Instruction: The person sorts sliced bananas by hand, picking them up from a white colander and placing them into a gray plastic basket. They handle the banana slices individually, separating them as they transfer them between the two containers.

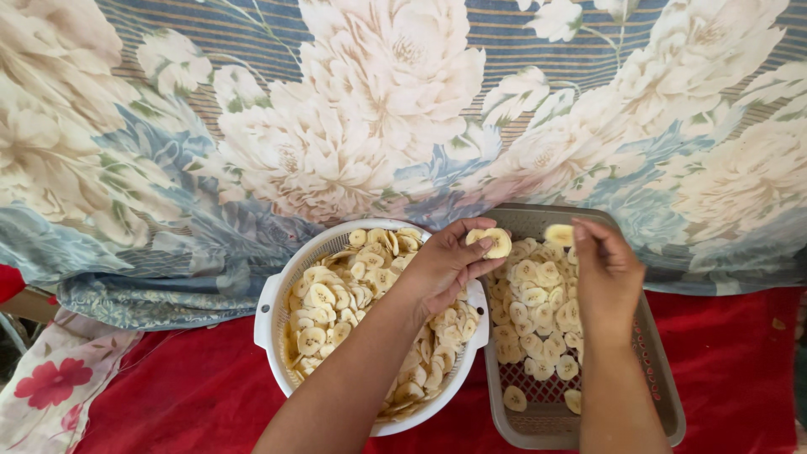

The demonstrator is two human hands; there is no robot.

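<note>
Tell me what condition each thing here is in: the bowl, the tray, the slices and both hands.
Round white plastic colander bowl: upright, heaped with pale yellow banana slices.
Grey rectangular perforated plastic tray: flat on the red cloth, partly covered with slices, near end bare.
Left hand: fingers pinching a few slices above the tray's edge.
Right hand: over the tray, fingers at one slice.
Floral fabric: draped behind.

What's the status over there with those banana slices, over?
Left hand pinching banana slices above the white colander. Right hand holding one slice over the grey tray. Nothing in the way.
</note>
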